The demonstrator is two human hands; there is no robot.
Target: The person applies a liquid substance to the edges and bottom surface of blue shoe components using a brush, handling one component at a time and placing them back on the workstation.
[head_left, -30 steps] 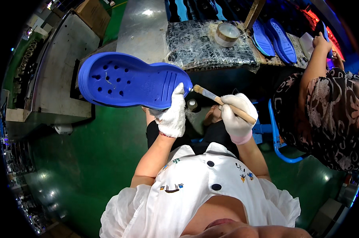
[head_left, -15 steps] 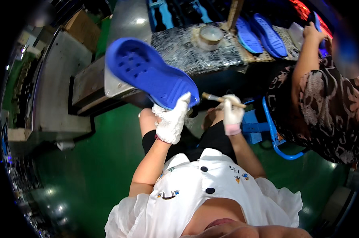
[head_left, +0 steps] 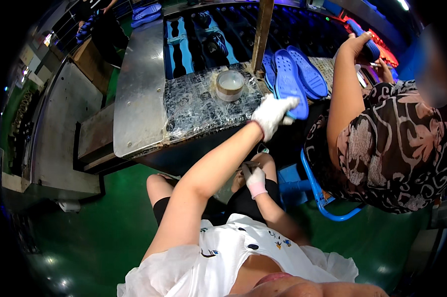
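Note:
In a white knitted glove, my left hand (head_left: 277, 115) reaches far forward and right across the bench corner. Its fingers close on the near end of a blue shoe sole (head_left: 291, 86), which has rows of small holes at its far end. Two more blue soles (head_left: 306, 74) lie right beside it. My right hand (head_left: 255, 179), gloved in white with a pink cuff, stays low above my lap. It is closed round a brush (head_left: 251, 164), mostly hidden by the fingers and seen dimly in shadow.
A round tub (head_left: 230, 85) of pale stuff stands on the plastic-wrapped bench corner (head_left: 184, 111). Behind it are dark and light-blue moulded racks (head_left: 183, 44) and a wooden post (head_left: 262, 37). At right, a seated co-worker holds a blue sole (head_left: 371, 49). A blue stool frame (head_left: 316, 185) is nearby.
My left hand has moved forward and right, taking the blue sole from over my lap to the soles on the bench. My right hand with the brush has dropped lower and slightly left.

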